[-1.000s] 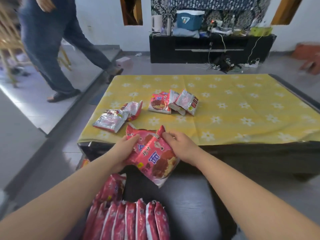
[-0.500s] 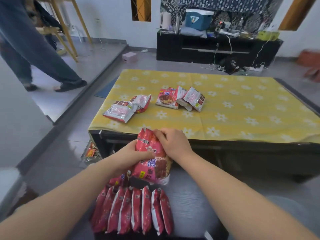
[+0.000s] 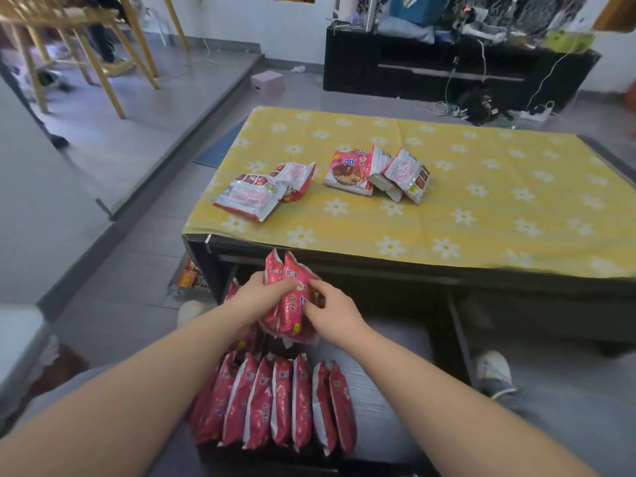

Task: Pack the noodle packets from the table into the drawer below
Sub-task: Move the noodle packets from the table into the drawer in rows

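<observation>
**Both hands grip a packet over the drawer**

The left hand [image 3: 256, 297] and right hand [image 3: 332, 313] curl round a red noodle packet [image 3: 288, 306], upright above the open drawer [image 3: 382, 401]. A row of packets [image 3: 275, 404] stands inside. Other packets [image 3: 375, 173] lie on the table [image 3: 499, 187].

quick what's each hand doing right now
Left hand: closed, gripping the red noodle packet.
Right hand: closed, pinching the same packet.
</observation>
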The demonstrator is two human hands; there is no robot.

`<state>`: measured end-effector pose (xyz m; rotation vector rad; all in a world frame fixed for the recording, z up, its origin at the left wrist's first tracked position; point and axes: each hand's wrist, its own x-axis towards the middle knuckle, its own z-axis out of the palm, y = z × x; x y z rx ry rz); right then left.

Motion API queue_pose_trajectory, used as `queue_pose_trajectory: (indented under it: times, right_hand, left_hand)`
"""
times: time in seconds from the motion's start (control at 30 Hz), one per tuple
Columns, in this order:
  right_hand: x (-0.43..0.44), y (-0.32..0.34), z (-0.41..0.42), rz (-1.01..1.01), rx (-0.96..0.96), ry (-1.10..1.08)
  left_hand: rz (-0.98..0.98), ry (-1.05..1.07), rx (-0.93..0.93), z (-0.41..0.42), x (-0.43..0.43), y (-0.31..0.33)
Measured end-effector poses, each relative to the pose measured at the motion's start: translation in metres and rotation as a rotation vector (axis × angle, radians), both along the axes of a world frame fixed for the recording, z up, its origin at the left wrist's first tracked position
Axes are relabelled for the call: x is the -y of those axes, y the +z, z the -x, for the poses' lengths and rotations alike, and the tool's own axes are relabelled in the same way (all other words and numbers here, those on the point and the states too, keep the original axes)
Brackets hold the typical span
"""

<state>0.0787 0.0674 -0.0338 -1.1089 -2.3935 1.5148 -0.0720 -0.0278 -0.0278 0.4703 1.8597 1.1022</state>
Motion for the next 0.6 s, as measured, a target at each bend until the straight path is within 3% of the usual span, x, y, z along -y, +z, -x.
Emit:
queue_pose_trajectory:
  times: [0.17, 0.3, 0.47, 0.6]
  right_hand:
    - [-0.008, -0.031, 0.011, 0.136, -0.026, -0.042]
    - [-0.01, -0.055, 0.027, 0.17, 0.001, -0.056]
    - [-0.004, -0.082, 0.043, 0.204, 0.046, -0.026]
    - [0.004, -0.097, 0.057, 0.262, 0.132, 0.062]
  left_hand:
    - [0.107, 0.074, 0.075, 0.017, -0.009, -0.029]
    - [0.247, 0.067, 0.006, 0.025, -0.017, -0.049]
    - [0.484, -0.044, -0.18, 0.034, -0.023, -0.051]
    - [0.595, -0.315, -0.555, 0.041, -0.018, -0.047]
